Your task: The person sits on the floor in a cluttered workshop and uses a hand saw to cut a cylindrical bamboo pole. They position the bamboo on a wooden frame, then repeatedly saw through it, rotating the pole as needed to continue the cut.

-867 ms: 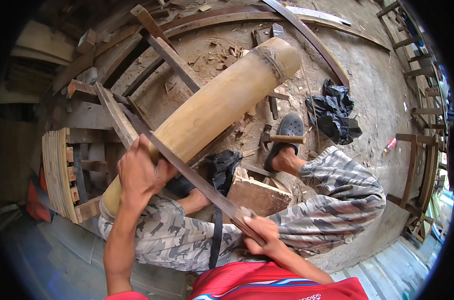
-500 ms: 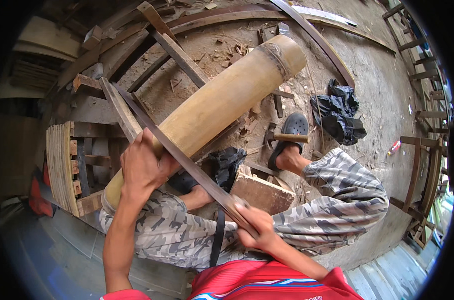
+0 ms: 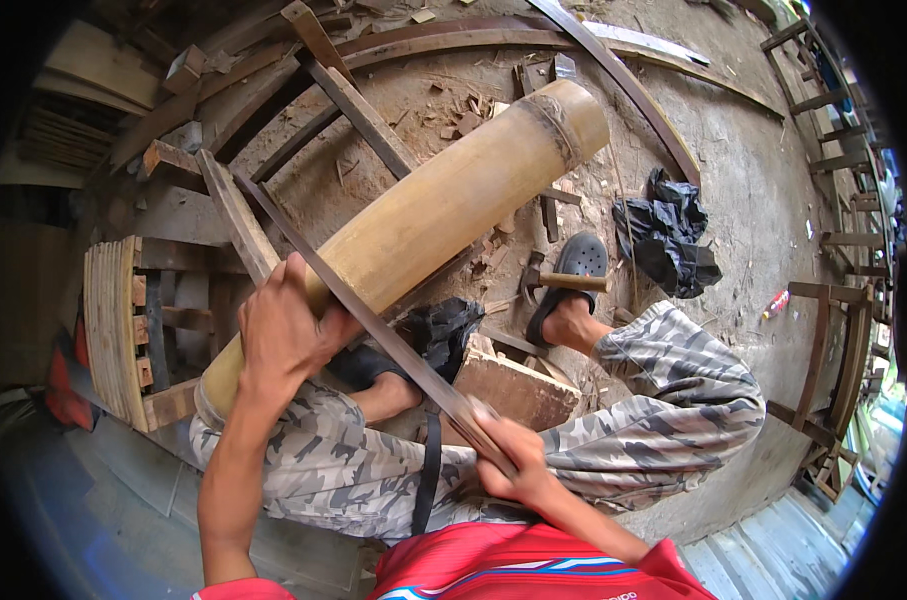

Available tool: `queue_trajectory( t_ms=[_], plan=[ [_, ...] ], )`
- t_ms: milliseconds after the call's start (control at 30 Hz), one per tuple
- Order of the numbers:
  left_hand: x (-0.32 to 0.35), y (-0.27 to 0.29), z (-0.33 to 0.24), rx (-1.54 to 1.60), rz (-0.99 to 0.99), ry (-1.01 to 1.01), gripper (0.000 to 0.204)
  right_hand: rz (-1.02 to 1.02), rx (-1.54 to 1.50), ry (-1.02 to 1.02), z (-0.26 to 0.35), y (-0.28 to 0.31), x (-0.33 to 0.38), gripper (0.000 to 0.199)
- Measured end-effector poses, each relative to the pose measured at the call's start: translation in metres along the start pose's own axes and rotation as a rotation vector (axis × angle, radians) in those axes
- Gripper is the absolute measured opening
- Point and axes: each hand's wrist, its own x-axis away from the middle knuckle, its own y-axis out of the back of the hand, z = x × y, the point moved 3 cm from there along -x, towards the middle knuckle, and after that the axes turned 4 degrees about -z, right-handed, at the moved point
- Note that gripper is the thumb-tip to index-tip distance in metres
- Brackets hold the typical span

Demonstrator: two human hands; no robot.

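A thick yellow bamboo pole lies slanted across my lap, its far end up at the right. My left hand is closed over the near part of the pole and over a long thin dark strip. That strip runs diagonally from the upper left down to my right hand, which grips its lower end near my knee. Both legs are in camouflage trousers, with black sandals on my feet.
A wooden block sits under my legs. A hammer lies by my right foot, a black cloth heap beyond it. Curved slats, planks and wood chips lie at the top; a slatted wooden frame stands left.
The strip and both hands have shifted a little up and to the right along the bamboo. The grip of each hand is unchanged.
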Motion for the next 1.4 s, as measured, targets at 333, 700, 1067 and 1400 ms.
queue_trajectory(
  t_ms=[333,700,1067,1400],
  plan=[
    [-0.004,-0.001,-0.003,0.059,-0.005,-0.057,0.068,-0.041,-0.092,0.084,0.006,-0.046,-0.092,0.075],
    [-0.003,0.003,-0.004,0.068,-0.004,-0.055,0.057,-0.041,-0.023,0.046,-0.002,-0.036,-0.053,0.073],
    [0.005,0.001,-0.002,0.024,-0.080,-0.096,0.067,-0.050,0.008,-0.041,0.005,-0.001,0.008,0.068],
    [0.002,0.004,-0.005,0.018,0.032,0.000,0.076,-0.036,0.019,-0.029,-0.006,-0.027,-0.028,0.068]
  ],
)
